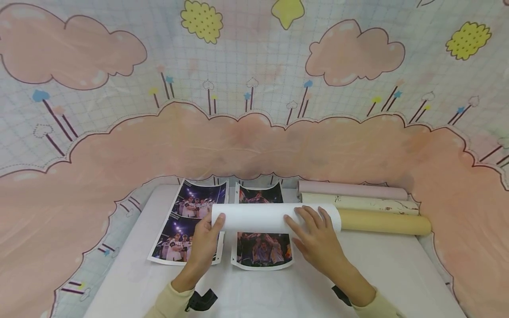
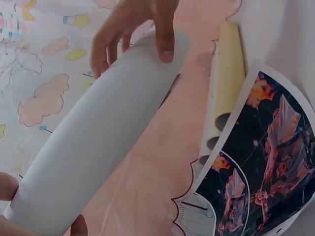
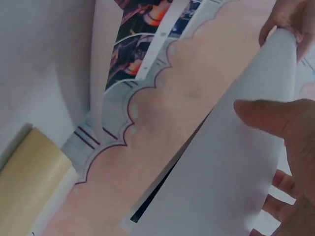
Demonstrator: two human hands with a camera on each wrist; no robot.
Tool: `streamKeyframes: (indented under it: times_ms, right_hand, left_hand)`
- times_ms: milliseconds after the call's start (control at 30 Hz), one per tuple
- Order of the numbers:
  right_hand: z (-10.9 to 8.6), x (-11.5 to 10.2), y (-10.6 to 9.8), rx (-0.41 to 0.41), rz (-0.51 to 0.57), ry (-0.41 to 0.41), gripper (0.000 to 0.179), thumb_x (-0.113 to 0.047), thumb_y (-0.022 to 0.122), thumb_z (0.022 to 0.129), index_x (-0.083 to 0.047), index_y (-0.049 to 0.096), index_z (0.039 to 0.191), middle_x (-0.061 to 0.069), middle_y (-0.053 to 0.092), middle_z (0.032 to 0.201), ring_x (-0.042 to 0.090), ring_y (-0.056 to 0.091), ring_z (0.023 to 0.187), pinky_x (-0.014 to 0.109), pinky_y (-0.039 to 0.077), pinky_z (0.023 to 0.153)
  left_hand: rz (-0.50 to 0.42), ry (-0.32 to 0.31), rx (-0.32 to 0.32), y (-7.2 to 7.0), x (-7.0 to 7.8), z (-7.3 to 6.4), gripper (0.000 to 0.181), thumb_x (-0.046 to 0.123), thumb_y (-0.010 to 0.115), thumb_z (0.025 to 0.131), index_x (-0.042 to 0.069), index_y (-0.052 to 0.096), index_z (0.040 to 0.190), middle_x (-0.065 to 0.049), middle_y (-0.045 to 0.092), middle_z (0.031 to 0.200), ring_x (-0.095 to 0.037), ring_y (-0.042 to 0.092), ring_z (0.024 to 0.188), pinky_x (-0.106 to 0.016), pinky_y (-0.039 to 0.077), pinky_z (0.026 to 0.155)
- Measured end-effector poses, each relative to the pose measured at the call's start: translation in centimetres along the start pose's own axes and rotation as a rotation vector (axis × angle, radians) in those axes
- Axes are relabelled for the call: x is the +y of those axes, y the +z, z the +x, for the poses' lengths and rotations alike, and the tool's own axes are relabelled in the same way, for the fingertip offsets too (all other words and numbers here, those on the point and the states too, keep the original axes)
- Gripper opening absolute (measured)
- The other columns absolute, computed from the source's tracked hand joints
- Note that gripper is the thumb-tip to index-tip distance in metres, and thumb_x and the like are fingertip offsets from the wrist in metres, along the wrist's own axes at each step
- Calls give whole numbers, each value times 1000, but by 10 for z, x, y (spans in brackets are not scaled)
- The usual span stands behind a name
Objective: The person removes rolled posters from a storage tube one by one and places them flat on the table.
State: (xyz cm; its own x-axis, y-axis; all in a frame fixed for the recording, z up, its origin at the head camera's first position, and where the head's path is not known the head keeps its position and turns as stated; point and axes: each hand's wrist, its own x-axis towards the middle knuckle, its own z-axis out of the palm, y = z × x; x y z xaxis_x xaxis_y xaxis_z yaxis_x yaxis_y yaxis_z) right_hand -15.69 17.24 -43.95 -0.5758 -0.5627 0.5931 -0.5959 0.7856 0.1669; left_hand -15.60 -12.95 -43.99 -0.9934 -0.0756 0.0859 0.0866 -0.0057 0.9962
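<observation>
A rolled-up poster (image 1: 256, 218), white on the outside, is held level above the table in the head view. A dark printed edge shows along its seam in the right wrist view. My left hand (image 1: 203, 243) grips the roll's left end, thumb in front. Toward the other end, my right hand (image 1: 320, 238) holds the roll with thumb and fingers on opposite sides, as the left wrist view (image 2: 138, 29) shows. Beneath and behind the roll lie two poster sheets with curled edges: a group-photo poster (image 1: 173, 245) on the left and a darker poster (image 1: 264, 251) in the middle, partly covered by the roll.
On the right of the white table (image 1: 254, 291) lie three rolls side by side: a pink roll (image 1: 354, 190), a patterned cream roll (image 1: 377, 206) and a yellow roll (image 1: 385, 222). A cloud-patterned cloth (image 1: 254, 148) rises behind the table and runs down its sides.
</observation>
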Motion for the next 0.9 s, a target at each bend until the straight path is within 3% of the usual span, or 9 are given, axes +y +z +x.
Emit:
streamKeyframes:
  times_ms: [233, 333, 500, 667, 800, 900]
  right_hand:
    - [0, 2, 5, 19, -6, 13, 67, -20, 87, 71, -20, 58, 132, 13, 57, 129, 34, 53, 120, 54, 44, 99]
    - [-1, 3, 7, 32, 12, 27, 66, -19, 86, 72, -18, 59, 132, 13, 58, 129, 34, 54, 119, 53, 45, 98]
    - [-2, 6, 10, 67, 64, 79, 59, -18, 79, 78, -16, 58, 134, 14, 58, 129, 35, 55, 118, 53, 44, 98]
    - [-4, 8, 11, 106, 178, 179, 59, -19, 78, 79, -15, 58, 134, 13, 58, 130, 35, 55, 118, 54, 43, 98]
    - [-4, 9, 11, 127, 284, 262, 59, -17, 79, 79, -12, 57, 134, 12, 59, 129, 33, 57, 117, 54, 46, 95]
    - [-3, 7, 10, 134, 351, 316, 60, -16, 80, 79, -10, 55, 134, 13, 59, 130, 34, 58, 116, 54, 51, 92]
  left_hand:
    - [14, 44, -43, 0, 0, -4, 44, 24, 51, 103, 0, 48, 140, -16, 56, 137, -23, 54, 123, -52, 38, 112]
    - [27, 74, -45, -1, 0, -4, 43, 23, 48, 104, 0, 48, 140, -16, 57, 136, -16, 56, 121, -40, 41, 111]
    - [27, 190, 27, -4, 0, -3, 36, 18, 43, 106, -6, 55, 130, -19, 60, 130, -5, 57, 117, -14, 43, 101]
    - [-29, 271, 85, -9, -1, -2, 30, 11, 44, 104, -6, 55, 126, -16, 57, 134, -5, 56, 120, -16, 44, 103]
    - [-56, 252, 64, -12, -5, 0, 30, 6, 48, 102, -2, 52, 131, -17, 54, 135, -8, 53, 123, -15, 43, 104]
    - [-43, 211, 4, -10, -10, 1, 35, 3, 52, 99, 1, 49, 134, -20, 52, 138, -11, 53, 126, -15, 44, 102]
